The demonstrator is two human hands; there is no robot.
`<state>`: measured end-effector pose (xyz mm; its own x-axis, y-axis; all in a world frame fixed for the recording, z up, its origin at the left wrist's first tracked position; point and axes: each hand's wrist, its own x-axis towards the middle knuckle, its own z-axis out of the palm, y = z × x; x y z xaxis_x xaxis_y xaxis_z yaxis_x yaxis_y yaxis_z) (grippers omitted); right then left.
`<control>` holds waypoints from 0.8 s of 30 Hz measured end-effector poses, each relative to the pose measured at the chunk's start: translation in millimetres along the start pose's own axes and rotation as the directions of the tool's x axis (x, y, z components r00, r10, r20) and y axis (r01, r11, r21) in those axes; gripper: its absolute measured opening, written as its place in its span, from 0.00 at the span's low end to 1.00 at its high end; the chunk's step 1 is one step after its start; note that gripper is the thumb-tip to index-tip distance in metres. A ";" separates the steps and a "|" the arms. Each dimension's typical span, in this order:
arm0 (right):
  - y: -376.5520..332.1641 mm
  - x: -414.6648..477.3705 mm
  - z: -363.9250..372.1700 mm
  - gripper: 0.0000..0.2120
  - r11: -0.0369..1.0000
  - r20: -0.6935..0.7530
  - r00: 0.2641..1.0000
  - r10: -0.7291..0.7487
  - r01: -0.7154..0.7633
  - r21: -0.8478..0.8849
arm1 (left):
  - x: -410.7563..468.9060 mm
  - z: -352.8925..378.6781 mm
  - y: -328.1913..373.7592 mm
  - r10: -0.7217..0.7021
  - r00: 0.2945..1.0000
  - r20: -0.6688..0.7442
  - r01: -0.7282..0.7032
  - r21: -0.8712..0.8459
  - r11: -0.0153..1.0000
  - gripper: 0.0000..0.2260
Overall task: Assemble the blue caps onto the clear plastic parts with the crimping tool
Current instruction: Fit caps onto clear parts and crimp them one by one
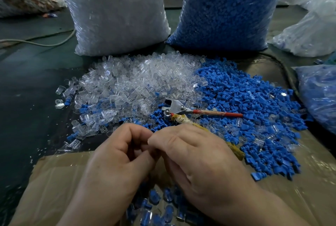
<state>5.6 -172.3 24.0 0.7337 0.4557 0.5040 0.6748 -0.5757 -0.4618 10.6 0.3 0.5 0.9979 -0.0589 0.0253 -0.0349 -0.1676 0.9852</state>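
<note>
**Hands meet low in the frame, tool half under the right one**

From my remote seat I see both hands pressed together at lower centre. The left hand (pixel 116 160) and right hand (pixel 196 160) have their fingers curled inward and their fingertips touching. Whatever sits between them is hidden, so I cannot tell if either pinches a piece.

The crimping tool (pixel 175 107) lies just above them on the heap. Its red handle (pixel 218 113) points right, and its tape-wrapped handle (pixel 181 119) runs beneath the right hand. I judge that keeps the tool ready for a squeeze, though a real grip is not visible.

The clear parts (pixel 127 80) are heaped at centre left and the blue caps (pixel 245 98) at centre right, so each hand has its own stock nearby. Capped pieces (pixel 154 207) lie at bottom centre on the cardboard (pixel 54 180), probably dropped there as finished. Two full bags, one clear (pixel 116 16) and one blue (pixel 227 11), stand across the top as refills.
</note>
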 end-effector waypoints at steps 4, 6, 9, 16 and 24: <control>0.6 0.8 -1.9 0.16 0.994 0.022 0.999 0.037 -0.035 -0.099 | 1.2 -0.4 -0.8 -0.023 0.999 -0.045 0.024 0.019 1.000 0.16; 8.6 2.9 -7.8 0.21 0.909 -0.005 0.978 0.209 -0.196 -0.367 | 3.2 -1.7 -0.7 -0.062 0.995 -0.075 0.059 -0.032 0.998 0.12; 29.6 2.8 -21.6 0.33 0.689 0.063 0.807 0.587 -0.457 -0.563 | 6.5 -4.1 0.5 -0.130 0.990 -0.061 0.121 -0.134 0.984 0.11; 44.1 2.4 -26.6 0.35 0.654 0.126 0.770 0.625 -0.429 -0.623 | 8.9 -3.3 7.5 -0.196 0.979 -0.064 0.165 -0.325 0.931 0.08; 48.0 9.0 -23.1 0.30 0.701 0.103 0.814 0.572 -0.420 -0.576 | 8.3 -4.9 2.0 -0.168 0.984 -0.062 0.145 -0.273 0.951 0.07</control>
<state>42.7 -211.4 23.2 0.9913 0.1109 0.0708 0.1186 -0.9863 -0.1147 19.0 4.3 3.5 0.9910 0.0314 -0.1304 0.1266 0.1008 0.9868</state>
